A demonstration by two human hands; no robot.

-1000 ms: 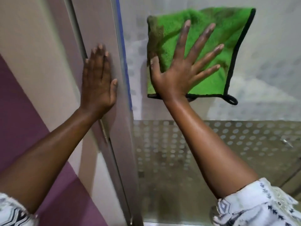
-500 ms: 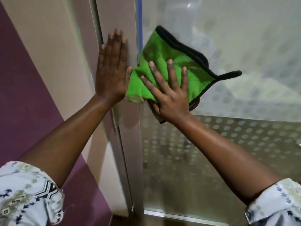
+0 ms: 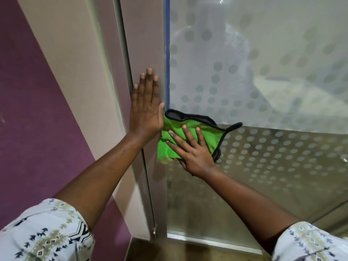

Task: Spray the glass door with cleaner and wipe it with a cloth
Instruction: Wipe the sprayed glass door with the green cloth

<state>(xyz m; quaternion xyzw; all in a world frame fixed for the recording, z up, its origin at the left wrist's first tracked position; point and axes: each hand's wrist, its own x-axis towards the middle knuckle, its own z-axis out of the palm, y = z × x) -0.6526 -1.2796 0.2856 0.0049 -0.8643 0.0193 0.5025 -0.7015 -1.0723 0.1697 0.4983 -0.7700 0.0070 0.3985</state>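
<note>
Right hand (image 3: 194, 153) presses green cloth (image 3: 190, 136) on glass door (image 3: 263, 91) — left hand (image 3: 146, 108) flat beside.

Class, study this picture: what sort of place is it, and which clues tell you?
Likely an office or shop entrance, indoors: a glass door with frosted dots, its grey metal frame, and a purple and cream wall beside.

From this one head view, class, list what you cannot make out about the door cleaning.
Head view: centre of the cloth, covered by the right hand.
Head view: room behind the glass door, blurred by frosting and dots.
Head view: its top, cut off by the upper edge.
</note>
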